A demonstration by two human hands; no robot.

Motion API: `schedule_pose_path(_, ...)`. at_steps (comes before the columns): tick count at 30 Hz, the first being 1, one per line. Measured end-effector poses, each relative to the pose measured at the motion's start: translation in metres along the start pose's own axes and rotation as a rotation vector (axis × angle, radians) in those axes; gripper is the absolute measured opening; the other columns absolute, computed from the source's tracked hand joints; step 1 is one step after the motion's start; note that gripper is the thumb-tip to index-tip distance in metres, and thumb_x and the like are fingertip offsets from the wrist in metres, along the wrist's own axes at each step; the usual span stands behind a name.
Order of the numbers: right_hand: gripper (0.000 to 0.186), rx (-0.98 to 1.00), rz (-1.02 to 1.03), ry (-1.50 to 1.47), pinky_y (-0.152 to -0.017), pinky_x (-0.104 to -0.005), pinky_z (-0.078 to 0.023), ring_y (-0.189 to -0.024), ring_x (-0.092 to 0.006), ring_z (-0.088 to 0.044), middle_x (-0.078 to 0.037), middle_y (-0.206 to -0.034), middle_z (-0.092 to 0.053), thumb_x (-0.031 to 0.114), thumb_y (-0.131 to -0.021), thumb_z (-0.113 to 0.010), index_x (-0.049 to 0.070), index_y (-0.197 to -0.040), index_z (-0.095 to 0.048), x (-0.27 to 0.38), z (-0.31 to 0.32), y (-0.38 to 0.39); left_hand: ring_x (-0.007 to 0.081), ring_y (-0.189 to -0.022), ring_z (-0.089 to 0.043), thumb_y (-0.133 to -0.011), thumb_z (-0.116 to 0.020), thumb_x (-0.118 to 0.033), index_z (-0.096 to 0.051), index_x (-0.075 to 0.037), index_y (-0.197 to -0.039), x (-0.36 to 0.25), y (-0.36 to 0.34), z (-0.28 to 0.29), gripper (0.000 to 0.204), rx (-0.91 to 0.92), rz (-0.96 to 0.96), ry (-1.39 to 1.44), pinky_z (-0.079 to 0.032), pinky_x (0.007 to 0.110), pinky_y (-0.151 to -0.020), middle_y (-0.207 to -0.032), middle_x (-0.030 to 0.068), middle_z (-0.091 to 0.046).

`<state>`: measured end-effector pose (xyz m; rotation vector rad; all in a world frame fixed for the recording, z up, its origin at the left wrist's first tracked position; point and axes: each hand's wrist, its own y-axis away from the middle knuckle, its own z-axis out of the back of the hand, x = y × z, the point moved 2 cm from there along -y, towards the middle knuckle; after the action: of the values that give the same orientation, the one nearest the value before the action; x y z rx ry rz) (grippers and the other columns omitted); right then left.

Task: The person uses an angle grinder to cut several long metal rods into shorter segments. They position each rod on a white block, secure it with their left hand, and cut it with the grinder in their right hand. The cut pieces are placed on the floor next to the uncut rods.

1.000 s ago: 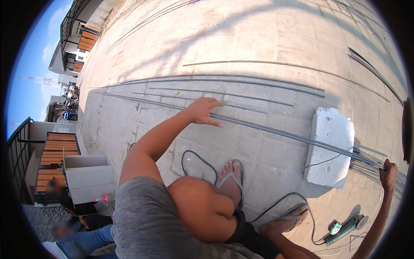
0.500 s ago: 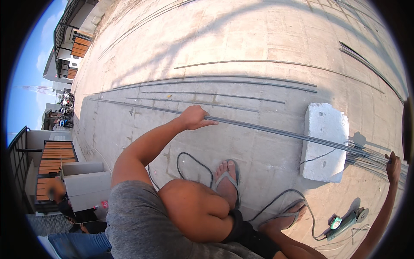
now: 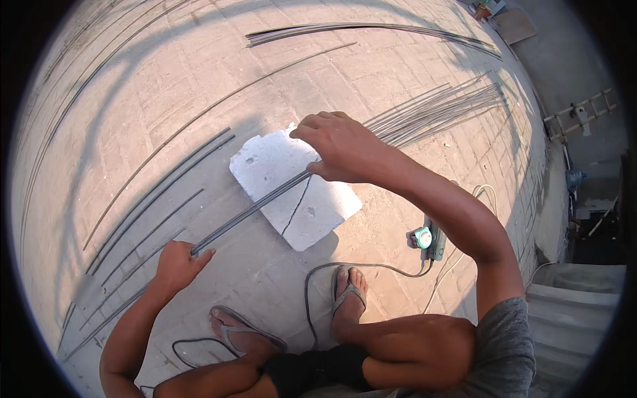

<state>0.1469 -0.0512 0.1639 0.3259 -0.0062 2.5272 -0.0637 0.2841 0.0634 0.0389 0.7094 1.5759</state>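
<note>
Thin grey metal rods [image 3: 252, 210], bunched side by side, slant over a chipped white block [image 3: 332, 207].

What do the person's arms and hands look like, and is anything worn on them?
Both the left hand and right hand are bare, without gloves, and no watch or bracelet shows on either wrist. The right arm has a short, grey fabric sleeve ending above the elbow. No left sleeve is in view.

Sunlit paved ground [image 3: 199, 73], a curved shadow [image 3: 96, 126], apparently a grey wall [image 3: 564, 60] at right
</note>
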Motion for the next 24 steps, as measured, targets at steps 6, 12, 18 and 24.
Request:
schedule_pose_path(6, 0.03, 0.183, 0.179, -0.085, -0.084, -0.0401, -0.052, -0.092, -0.0298, -0.07, -0.012, -0.093, -0.072, 0.015, -0.069, -0.079, 0.005, -0.097, -0.073, 0.127, -0.1, -0.012, 0.0329, -0.057, -0.066, -0.089, -0.078, -0.032, -0.065, 0.01, -0.068, -0.102, -0.026, 0.013, 0.049, 0.155, -0.008, 0.159, -0.05, 0.045, -0.06, -0.058, 0.0236, -0.061)
schedule_pose_path(12, 0.009, 0.138, 0.123, -0.253, -0.059, -0.047, -0.055, -0.067, -0.0371, -0.071, -0.016, -0.067, -0.07, 0.013, -0.068, -0.075, 0.004, -0.067, -0.072, 0.102, -0.114, 0.008, 0.0288, -0.066, -0.07, -0.085, -0.08, -0.025, -0.07, 0.011, -0.093, -0.124, -0.033, -0.007, 0.038, 0.244, -0.086, 0.276, -0.051, 0.043, -0.064, -0.07, 0.0211, -0.068)
schedule_pose_path(18, 0.026, 0.213, -0.011, -0.153, -0.066, -0.0489, -0.057, -0.073, -0.0387, -0.072, -0.018, -0.072, -0.071, 0.029, -0.079, -0.073, 0.003, -0.075, -0.075, 0.037, -0.113, 0.043, 0.0218, -0.084, -0.072, -0.08, -0.088, -0.025, -0.068, 0.005, -0.115, -0.107, -0.023, 0.01, 0.05, 0.251, -0.047, 0.347, -0.055, 0.035, -0.073, -0.087, 0.0155, -0.073)
schedule_pose_path(24, 0.028, 0.161, -0.143, -0.059, -0.079, -0.0503, -0.057, -0.088, -0.0391, -0.072, -0.017, -0.083, -0.073, 0.034, -0.08, -0.069, 0.009, -0.088, -0.078, -0.084, -0.086, 0.093, 0.025, -0.088, -0.073, -0.077, -0.091, -0.026, -0.069, 0.005, -0.115, 0.007, 0.0, -0.012, 0.054, 0.267, 0.083, 0.279, -0.058, 0.034, -0.082, -0.093, 0.016, -0.075)
